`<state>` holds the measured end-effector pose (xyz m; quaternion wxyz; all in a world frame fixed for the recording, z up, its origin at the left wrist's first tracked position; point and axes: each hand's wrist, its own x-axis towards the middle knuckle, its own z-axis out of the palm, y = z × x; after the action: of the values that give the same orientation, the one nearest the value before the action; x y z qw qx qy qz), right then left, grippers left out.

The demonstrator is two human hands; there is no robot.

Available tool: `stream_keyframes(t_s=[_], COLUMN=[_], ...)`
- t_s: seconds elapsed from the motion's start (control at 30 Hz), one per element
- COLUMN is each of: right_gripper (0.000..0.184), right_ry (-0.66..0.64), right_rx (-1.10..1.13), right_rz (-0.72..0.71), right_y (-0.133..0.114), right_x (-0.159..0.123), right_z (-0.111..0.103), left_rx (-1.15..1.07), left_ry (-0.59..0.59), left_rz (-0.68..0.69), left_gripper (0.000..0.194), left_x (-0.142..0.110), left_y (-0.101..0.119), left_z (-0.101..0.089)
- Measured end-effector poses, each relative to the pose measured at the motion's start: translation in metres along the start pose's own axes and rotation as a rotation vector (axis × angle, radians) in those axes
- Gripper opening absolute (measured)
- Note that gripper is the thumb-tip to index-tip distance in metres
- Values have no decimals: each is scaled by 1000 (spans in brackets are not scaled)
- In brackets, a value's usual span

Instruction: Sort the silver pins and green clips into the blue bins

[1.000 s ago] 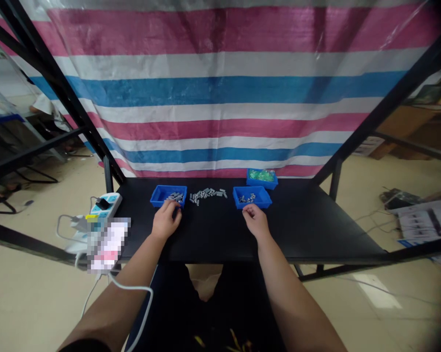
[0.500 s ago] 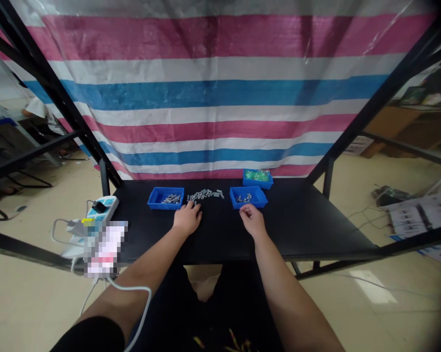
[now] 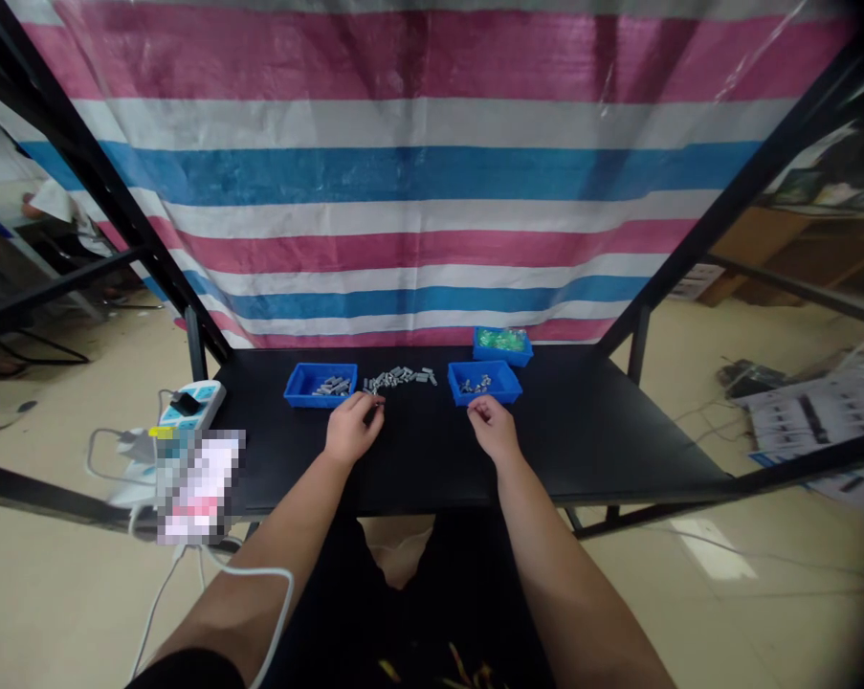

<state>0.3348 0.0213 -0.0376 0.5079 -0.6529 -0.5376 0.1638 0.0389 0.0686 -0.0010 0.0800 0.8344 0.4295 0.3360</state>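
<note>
My left hand (image 3: 354, 427) is closed in a pinch on a small grey metal part (image 3: 380, 400), just in front of a loose pile of similar grey parts (image 3: 401, 378). To its left stands a blue tray (image 3: 320, 399) with several grey parts inside. My right hand (image 3: 495, 428) has its fingers curled together at the front edge of another blue tray (image 3: 507, 388), which holds small silvery pieces (image 3: 476, 385). Whatever may be between the right fingertips is too small to make out.
Behind the right tray stands a third blue tray (image 3: 501, 345) with green items in clear plastic. A power strip (image 3: 194, 407) and a blurred-out phone-like object (image 3: 200, 486) with white cables are at the table's left edge. Black frame posts and a striped sheet (image 3: 417, 177) enclose the black table (image 3: 582, 431).
My left hand has drawn back slightly left from the pile, its spread fingers now pinched round a grey part. My right hand stays by its tray. The view has shifted slightly.
</note>
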Motion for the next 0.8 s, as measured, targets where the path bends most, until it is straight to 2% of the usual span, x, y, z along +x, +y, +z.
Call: stream_keyframes(t_s=[0.13, 0.23, 0.3, 0.4, 0.5, 0.67, 0.8], right_gripper=[19, 19, 19, 18, 18, 20, 20], right_ry=[3, 4, 4, 0, -2, -6, -6], right_rx=[-3, -13, -21, -21, -17, 1, -6], right_rz=[-3, -7, -6, 0, -4, 8, 3], right_y=[0, 0, 0, 1, 1, 1, 1], right_x=[0, 1, 1, 1, 1, 0, 0], right_z=[-1, -1, -1, 0, 0, 0, 1], left_rx=[13, 119, 157, 170, 177, 198, 226], left_ry=[211, 388, 463, 496, 518, 459, 478], left_rz=[-65, -206, -305, -387, -404, -452, -405], left_gripper=[20, 18, 17, 15, 15, 13, 14], left_x=[-5, -7, -6, -5, -4, -4, -4], left_y=[-8, -15, -19, -24, -28, -30, -26], left_z=[-14, -24, -28, -30, -27, -23, -24])
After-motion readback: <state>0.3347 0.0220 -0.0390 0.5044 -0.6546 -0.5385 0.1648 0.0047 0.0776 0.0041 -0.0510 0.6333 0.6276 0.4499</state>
